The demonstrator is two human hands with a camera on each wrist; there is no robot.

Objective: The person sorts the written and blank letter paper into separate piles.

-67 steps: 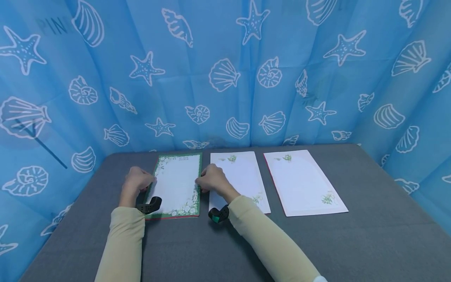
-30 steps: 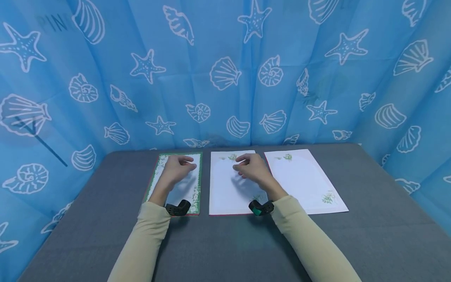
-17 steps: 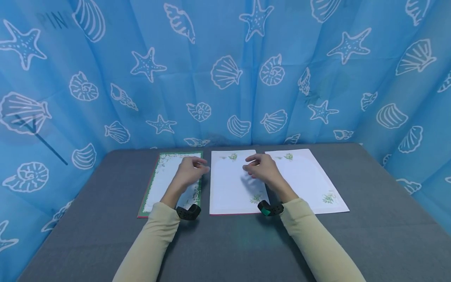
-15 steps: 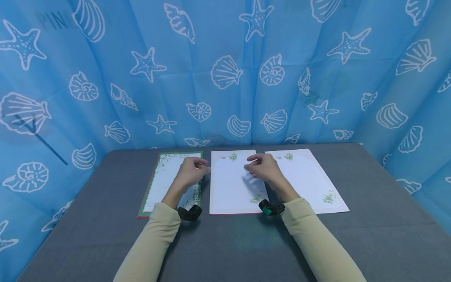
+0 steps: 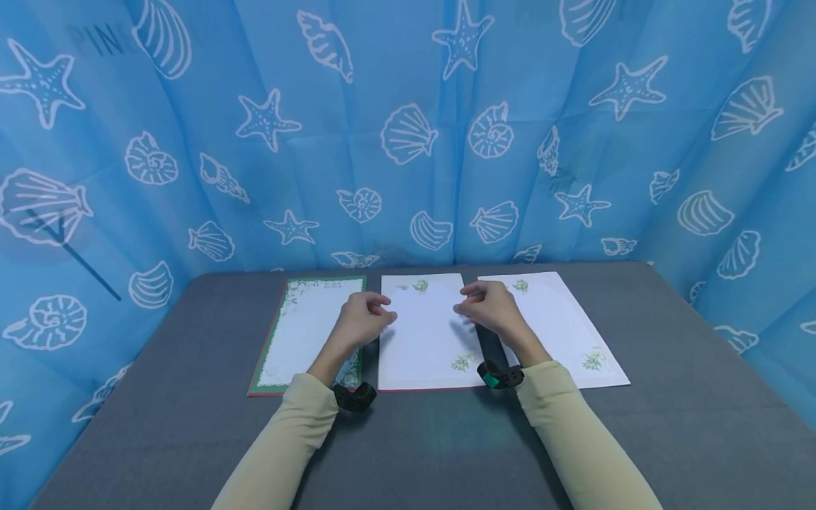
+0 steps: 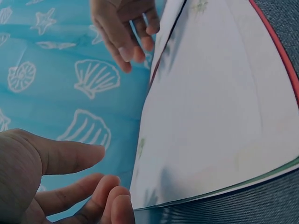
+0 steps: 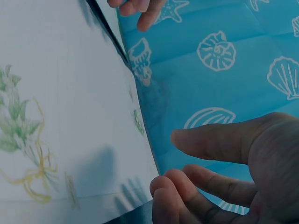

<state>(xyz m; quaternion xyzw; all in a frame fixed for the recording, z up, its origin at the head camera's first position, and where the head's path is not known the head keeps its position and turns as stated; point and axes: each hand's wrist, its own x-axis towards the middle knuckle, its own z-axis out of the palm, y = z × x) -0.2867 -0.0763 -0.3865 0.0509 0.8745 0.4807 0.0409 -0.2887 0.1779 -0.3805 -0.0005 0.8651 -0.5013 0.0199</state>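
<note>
Three flat, paper-like pads lie in a row on the grey table. The left pad (image 5: 312,326) has a green floral border and a red edge below. White with small green plant prints, the middle pad (image 5: 421,333) and the right pad (image 5: 561,326) lie beside it. My left hand (image 5: 360,319) hovers over the gap between left and middle pads, fingers loosely bent around nothing. Over the gap between middle and right pads is my right hand (image 5: 494,310), likewise holding nothing. The left wrist view shows the thumb and fingers of my left hand (image 6: 70,172) apart.
Behind the pads hangs a blue curtain (image 5: 408,177) with white shells and starfish, down to the table's far edge. Grey tablecloth (image 5: 688,397) extends right of the pads and in front of them. A black band (image 5: 500,374) sits on each wrist.
Earlier both hands were at the side edges of the green-bordered pad. They have since let go, lifted and moved right, drifting slightly further right in the last half second.
</note>
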